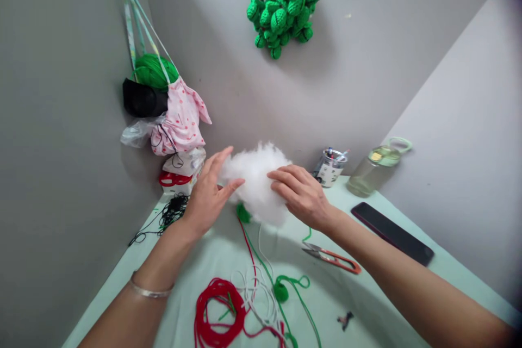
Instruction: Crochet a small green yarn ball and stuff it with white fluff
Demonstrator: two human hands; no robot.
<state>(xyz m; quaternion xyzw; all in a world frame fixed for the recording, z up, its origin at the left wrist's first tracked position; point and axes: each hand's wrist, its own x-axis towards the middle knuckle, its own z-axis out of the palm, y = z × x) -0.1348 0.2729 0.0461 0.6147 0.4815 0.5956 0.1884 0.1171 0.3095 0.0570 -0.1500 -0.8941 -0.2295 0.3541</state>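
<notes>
Yarn [218, 312], left hand [207, 196], right hand [300, 194] flanking wall-side stuffing [259, 176]

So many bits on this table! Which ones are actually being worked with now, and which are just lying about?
In use:
white stuffing
small green yarn piece beside it

Lying about:
red yarn
snips
phone
glass jar
pen cup
hanging bags

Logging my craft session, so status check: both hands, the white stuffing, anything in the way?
Left hand open, thumb against white stuffing. Right hand open, fingers on its other side. Snips nearby, clear of both.
</notes>
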